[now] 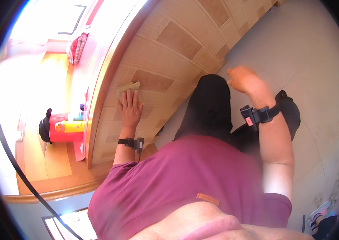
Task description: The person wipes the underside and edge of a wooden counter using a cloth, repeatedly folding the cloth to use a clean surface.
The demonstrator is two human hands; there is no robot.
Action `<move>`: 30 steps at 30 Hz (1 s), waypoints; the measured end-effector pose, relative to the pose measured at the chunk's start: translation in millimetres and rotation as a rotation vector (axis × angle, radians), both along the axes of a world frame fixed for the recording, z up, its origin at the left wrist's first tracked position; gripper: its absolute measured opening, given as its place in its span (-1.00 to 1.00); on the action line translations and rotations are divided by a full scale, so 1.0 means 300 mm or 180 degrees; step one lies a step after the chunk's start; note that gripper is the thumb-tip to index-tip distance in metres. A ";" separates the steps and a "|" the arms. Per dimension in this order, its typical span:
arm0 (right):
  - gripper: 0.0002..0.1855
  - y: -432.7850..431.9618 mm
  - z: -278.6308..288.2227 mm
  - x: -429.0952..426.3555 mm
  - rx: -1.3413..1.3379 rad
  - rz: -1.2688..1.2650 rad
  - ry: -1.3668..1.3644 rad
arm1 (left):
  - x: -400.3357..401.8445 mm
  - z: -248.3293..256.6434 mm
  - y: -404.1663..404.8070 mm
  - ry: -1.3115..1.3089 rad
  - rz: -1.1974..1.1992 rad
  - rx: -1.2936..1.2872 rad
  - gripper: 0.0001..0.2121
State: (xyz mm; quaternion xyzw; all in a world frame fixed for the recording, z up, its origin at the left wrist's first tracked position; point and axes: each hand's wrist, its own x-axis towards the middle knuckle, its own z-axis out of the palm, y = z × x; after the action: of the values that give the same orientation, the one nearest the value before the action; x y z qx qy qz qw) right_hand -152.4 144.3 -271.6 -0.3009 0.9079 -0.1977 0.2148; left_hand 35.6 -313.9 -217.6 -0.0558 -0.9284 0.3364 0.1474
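Observation:
My left hand point(130, 108) lies flat, fingers spread, over a folded beige cloth point(135, 85), pressing it against a wood-patterned furniture panel point(154, 64). The cloth's upper edge shows beyond my fingertips; the rest is under the hand. My right hand point(242, 78) hangs above the floor, beside my bent knee in black trousers point(210, 102). It is slightly blurred, with its index finger and thumb apart, and nothing visible in it. Each wrist wears a black strap with a small device, the right one point(251, 116) bearing a pink label.
Beyond the panel's brown edge point(109, 67) stand a red container point(64, 136), a yellow package point(70, 126) and a black cap point(45, 126). A dark cable point(19, 174) crosses the left side. Another person's shoe point(320, 211) rests on the tiled floor point(310, 69) at lower right.

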 end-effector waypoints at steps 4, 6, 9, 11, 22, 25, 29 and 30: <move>-0.63 -0.020 -0.064 -0.002 -0.0222 -0.0250 -0.0117 | -0.149 -0.016 0.119 0.0257 -0.0088 0.0005 -0.30; -0.64 -0.024 -0.019 0.012 -0.0208 -0.0193 0.0129 | -0.276 0.014 0.213 0.0312 -0.0154 0.0035 -0.29; -0.65 -0.019 -0.011 0.006 -0.0189 -0.0069 0.0251 | -0.475 0.076 0.372 0.0327 -0.0308 0.0087 -0.29; -0.65 -0.011 -0.015 0.023 -0.0420 -0.0062 0.0414 | -0.617 0.136 0.467 0.0335 -0.0697 0.0174 -0.29; -0.66 -0.009 0.088 -0.017 -0.0297 -0.0454 -0.0001 | -1.462 0.186 0.990 0.0659 -0.2412 0.0259 -0.55; -0.65 -0.025 0.059 -0.017 -0.0354 -0.0508 -0.0007 | -1.494 0.204 1.021 0.0680 -0.2262 0.0134 -0.55; -0.63 -0.019 0.029 -0.049 -0.0263 -0.0424 -0.0094 | -1.368 0.213 1.048 0.0293 -0.1739 0.0347 -0.56; -0.62 -0.029 0.043 -0.049 -0.0240 -0.0288 -0.0175 | -1.320 0.210 1.023 0.0263 -0.1645 0.0306 -0.56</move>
State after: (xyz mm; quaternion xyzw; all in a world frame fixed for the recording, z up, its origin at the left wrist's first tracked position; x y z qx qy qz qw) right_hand -167.0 135.6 -258.6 -0.2618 0.9062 -0.2494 0.2190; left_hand -360.3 -7.1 -154.5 -0.2702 -0.8915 0.2450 0.2686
